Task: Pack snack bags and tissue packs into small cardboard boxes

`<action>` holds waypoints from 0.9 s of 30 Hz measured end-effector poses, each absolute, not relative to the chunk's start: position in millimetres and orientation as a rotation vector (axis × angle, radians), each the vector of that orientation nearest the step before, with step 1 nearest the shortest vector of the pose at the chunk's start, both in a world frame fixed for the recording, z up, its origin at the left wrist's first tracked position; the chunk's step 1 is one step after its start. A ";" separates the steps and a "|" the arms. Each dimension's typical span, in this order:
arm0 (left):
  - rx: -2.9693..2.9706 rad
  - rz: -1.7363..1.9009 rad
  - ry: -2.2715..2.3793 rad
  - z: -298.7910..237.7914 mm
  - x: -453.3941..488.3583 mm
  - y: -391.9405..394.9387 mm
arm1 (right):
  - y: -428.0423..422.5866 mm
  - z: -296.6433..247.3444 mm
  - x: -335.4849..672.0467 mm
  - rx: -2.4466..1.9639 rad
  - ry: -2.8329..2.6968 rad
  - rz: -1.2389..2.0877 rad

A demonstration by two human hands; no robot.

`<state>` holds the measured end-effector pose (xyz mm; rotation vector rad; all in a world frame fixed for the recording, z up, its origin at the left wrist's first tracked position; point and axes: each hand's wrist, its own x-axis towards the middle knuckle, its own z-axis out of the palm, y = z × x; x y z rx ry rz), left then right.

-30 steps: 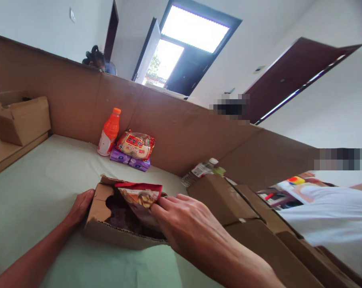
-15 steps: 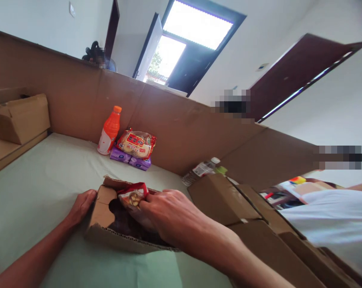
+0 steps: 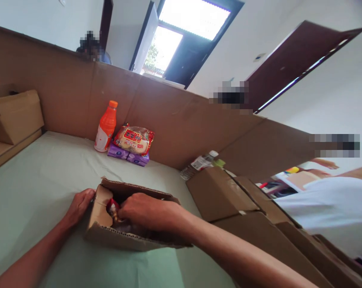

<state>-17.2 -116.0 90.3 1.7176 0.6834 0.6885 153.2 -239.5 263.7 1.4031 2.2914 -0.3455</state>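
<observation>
An open cardboard box [image 3: 133, 241] rests on the pale green cloth in front of me. My left hand [image 3: 80, 206] is at its left end, thumb by the rim, fingers partly hidden against the wall. Inside the box, my right hand [image 3: 145, 210] is closed on a small red snack packet [image 3: 113, 209]. Only the packet's left part shows, with brownish pieces pictured or visible on it. Something dark and shiny lies lower in the box, too shaded to name.
An orange drink bottle [image 3: 106, 127] stands by the cardboard partition [image 3: 169, 120]. Beside it, a rice cracker bag [image 3: 134, 139] lies on purple tissue packs [image 3: 128, 155]. Right are a clear bottle [image 3: 195, 166] and closed boxes [image 3: 223, 192]; left, an open carton [image 3: 19, 116]. A person in white [image 3: 327, 212] is at right.
My right hand has moved down and left into the box, taking the snack packet from above the rim to inside. My left hand stays at the box's left end.
</observation>
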 end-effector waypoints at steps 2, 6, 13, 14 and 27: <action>1.721 0.679 0.677 90.3 -16.9 -115.8 | -236.5 260.7 159.6 1.404 2.311 -0.390; 1.729 0.662 0.658 89.7 -16.0 -114.4 | -230.3 249.0 166.5 1.495 2.268 -0.458; 1.735 0.666 0.650 89.1 -15.7 -112.4 | -251.8 251.2 155.4 1.649 2.327 -0.183; 1.736 0.667 0.647 89.1 -15.7 -112.4 | -255.2 252.6 153.6 1.672 2.367 -0.153; 1.755 0.666 0.652 90.6 -17.0 -114.2 | -236.5 251.5 148.4 1.712 2.190 -0.558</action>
